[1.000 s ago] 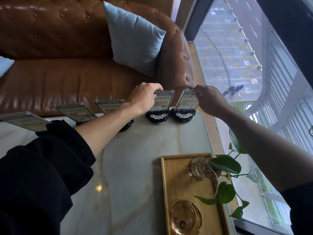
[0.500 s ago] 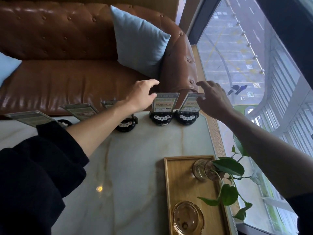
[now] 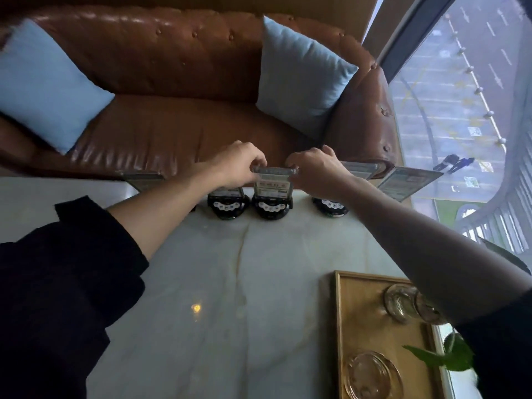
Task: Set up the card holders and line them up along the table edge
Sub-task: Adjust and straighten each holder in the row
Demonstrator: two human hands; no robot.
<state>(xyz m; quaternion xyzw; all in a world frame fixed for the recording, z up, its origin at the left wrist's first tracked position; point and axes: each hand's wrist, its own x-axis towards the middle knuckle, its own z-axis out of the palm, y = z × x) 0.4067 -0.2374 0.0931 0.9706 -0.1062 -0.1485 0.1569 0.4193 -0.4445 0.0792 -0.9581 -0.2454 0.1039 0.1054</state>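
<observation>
Several card holders with round black bases and clear upright card frames stand in a row along the far edge of the pale marble table (image 3: pixel 230 283). My left hand (image 3: pixel 236 165) and my right hand (image 3: pixel 313 171) pinch the top corners of the middle card holder (image 3: pixel 272 194), left hand on its left corner, right hand on its right. A second holder (image 3: pixel 227 204) stands close on its left, partly under my left wrist. Another holder (image 3: pixel 331 207) sits to the right beneath my right forearm. The rightmost card (image 3: pixel 408 181) shows beyond it. One more card (image 3: pixel 144 180) shows at the left.
A brown leather sofa (image 3: pixel 172 125) with two light blue cushions (image 3: pixel 43 82) runs right behind the table edge. A wooden tray (image 3: pixel 362 326) at the near right holds a glass vase with a green plant (image 3: pixel 403 303) and a glass ashtray (image 3: pixel 371 375). A window lies to the right.
Both hands have left the two rightmost holders and shifted left along the row. They now grip the top of the middle holder. The camera view has swung left as well.
</observation>
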